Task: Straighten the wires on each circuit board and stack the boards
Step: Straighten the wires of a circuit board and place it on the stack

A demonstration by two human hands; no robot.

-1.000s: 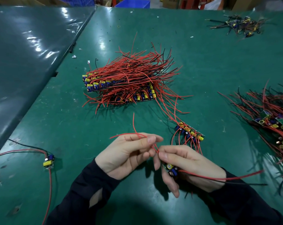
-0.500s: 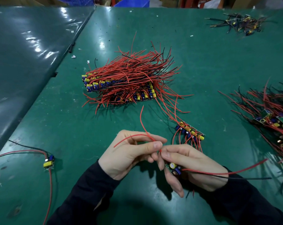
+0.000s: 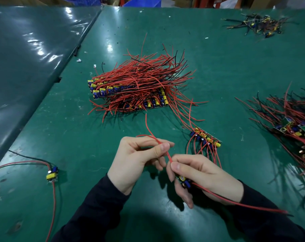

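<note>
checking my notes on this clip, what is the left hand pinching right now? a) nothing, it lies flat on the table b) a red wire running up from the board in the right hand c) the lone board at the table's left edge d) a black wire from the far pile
b: the left hand pinches the red wire between thumb and fingers, and that wire runs down to the small circuit board gripped in the right hand.

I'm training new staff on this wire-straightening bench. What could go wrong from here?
1. The left hand pinches a red wire while the right hand grips the small board; a hard pull might strain the wire's joint.
2. The board's long trailing wire could snag the row of boards close beside the hands.
</note>
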